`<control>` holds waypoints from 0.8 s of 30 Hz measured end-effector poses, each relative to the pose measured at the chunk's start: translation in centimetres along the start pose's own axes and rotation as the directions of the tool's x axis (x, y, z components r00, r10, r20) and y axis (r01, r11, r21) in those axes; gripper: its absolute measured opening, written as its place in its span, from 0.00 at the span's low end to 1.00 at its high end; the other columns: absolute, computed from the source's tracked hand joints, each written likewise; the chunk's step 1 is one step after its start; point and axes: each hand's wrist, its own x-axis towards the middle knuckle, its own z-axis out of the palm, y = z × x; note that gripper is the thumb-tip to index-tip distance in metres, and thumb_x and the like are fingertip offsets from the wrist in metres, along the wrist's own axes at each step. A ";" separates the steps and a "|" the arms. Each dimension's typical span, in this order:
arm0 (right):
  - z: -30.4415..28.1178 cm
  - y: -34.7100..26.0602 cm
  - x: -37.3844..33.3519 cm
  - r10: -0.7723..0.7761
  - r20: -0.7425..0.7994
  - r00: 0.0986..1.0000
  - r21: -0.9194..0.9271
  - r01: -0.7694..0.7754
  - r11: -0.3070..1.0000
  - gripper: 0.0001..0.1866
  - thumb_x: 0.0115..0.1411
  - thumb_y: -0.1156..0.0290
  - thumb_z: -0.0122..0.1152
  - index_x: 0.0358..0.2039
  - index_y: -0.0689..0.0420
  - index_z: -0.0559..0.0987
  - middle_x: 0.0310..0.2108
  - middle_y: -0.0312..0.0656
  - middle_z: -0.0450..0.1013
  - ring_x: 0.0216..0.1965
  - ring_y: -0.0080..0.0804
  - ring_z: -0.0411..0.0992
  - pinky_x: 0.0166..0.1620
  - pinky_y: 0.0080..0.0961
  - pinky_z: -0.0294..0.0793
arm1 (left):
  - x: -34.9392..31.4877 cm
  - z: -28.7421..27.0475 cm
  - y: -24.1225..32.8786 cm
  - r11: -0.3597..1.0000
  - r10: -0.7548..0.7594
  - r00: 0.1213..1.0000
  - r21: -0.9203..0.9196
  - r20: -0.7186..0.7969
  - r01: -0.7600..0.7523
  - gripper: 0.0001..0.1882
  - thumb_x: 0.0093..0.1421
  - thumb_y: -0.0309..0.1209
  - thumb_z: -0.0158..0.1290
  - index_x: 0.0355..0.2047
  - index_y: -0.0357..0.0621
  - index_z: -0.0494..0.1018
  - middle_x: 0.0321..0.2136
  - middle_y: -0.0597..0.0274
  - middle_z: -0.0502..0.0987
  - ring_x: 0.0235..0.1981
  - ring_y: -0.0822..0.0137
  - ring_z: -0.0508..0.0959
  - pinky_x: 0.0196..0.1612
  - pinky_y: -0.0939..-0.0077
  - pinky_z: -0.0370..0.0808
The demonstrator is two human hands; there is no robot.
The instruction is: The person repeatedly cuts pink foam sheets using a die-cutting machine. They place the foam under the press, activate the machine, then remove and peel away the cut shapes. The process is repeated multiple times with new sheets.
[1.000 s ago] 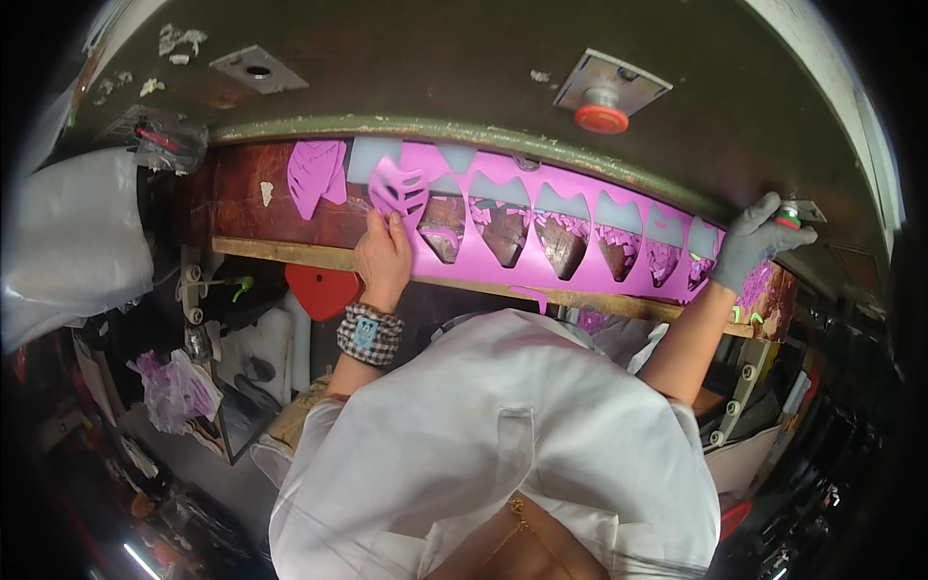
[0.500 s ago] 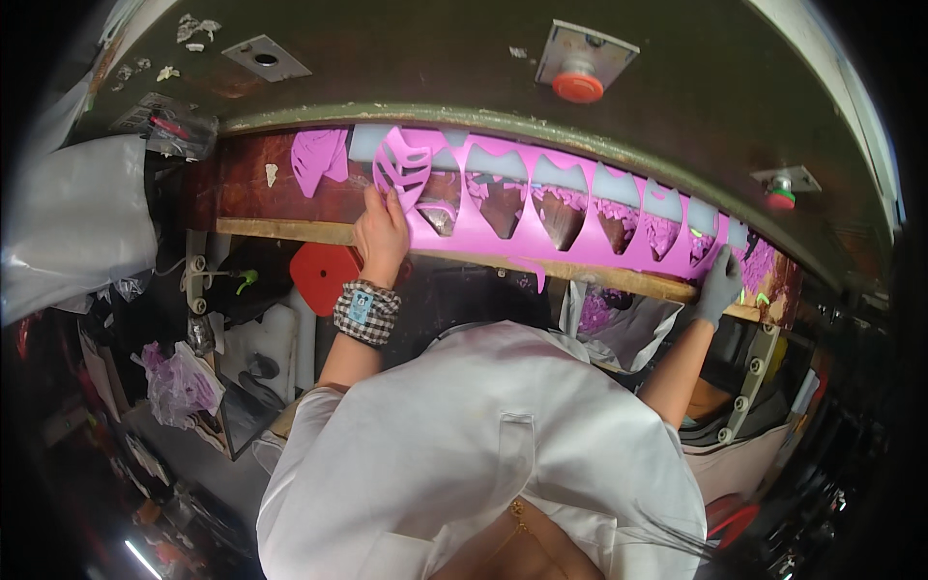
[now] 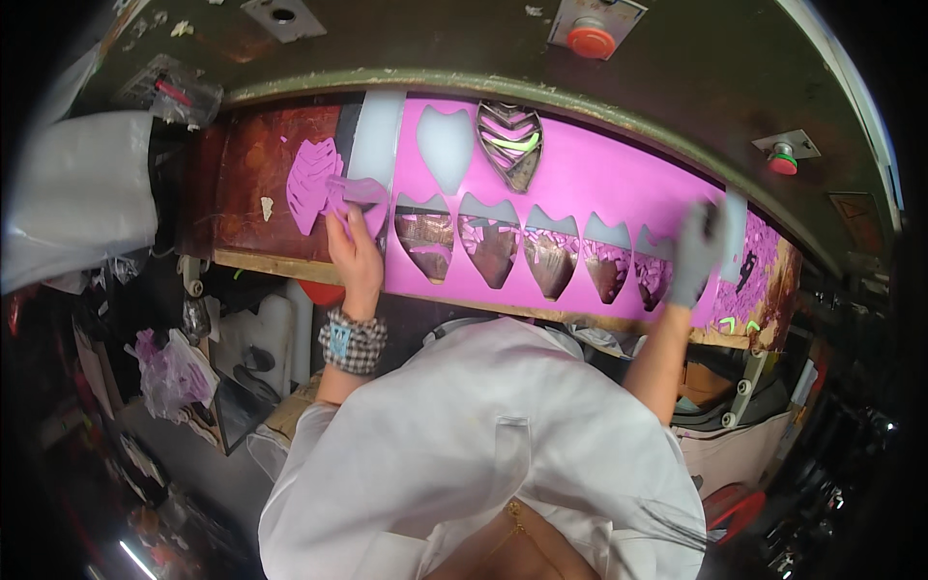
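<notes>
My bare left hand (image 3: 356, 253), with a checked cuff at its wrist, pinches a curled pink cut piece (image 3: 365, 191). That piece overlaps a small pile of slotted pink leaf-shaped pieces (image 3: 311, 184) on the reddish-brown board. Spread over the bench lies a pink sheet (image 3: 599, 164) with a row of leaf-shaped holes along its near side. A metal cutting die (image 3: 510, 145) with bright green strips inside rests on its far part. My right hand (image 3: 692, 256), in a grey glove, is over the sheet's right end; motion smears its fingers.
Beyond the bench runs a dark green machine beam with a red push button (image 3: 591, 41) and another red button with a green base (image 3: 783, 162). Pink scraps (image 3: 759, 261) heap up at the right. A grey plastic-covered bundle (image 3: 82, 203) stands left.
My left hand has moved left to the pile, where a slotted piece now lies. The pink sheet has shifted and lies flatter, and the die has come into view. My right hand has moved left.
</notes>
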 end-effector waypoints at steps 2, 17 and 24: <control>7.4 -3.3 -3.9 -0.128 0.354 0.927 0.168 0.072 0.983 0.37 0.54 0.64 0.67 0.61 0.60 0.64 0.57 0.53 0.64 0.55 0.43 0.67 0.58 0.39 0.66 | 0.5 1.3 0.9 0.997 -0.069 0.997 -0.028 0.041 0.070 0.11 0.68 0.33 0.45 0.39 0.37 0.67 0.25 0.53 0.72 0.23 0.62 0.70 0.30 0.69 0.69; 0.5 -7.5 -9.6 0.244 0.519 0.819 0.631 -0.560 0.537 0.39 0.56 0.80 0.58 0.65 0.65 0.51 0.54 0.53 0.66 0.49 0.33 0.71 0.45 0.24 0.74 | -3.3 1.0 4.3 0.962 -0.264 0.932 -0.001 0.250 0.273 0.09 0.64 0.32 0.51 0.38 0.38 0.71 0.21 0.54 0.73 0.20 0.59 0.73 0.27 0.67 0.71; -3.8 -8.1 -15.9 0.275 0.594 0.756 0.625 -0.649 0.435 0.40 0.56 0.81 0.56 0.66 0.64 0.49 0.53 0.53 0.67 0.49 0.33 0.70 0.49 0.26 0.72 | -10.8 6.6 11.6 0.972 0.221 0.550 -0.230 0.806 -0.054 0.18 0.57 0.36 0.56 0.39 0.37 0.65 0.31 0.45 0.70 0.33 0.43 0.74 0.35 0.54 0.70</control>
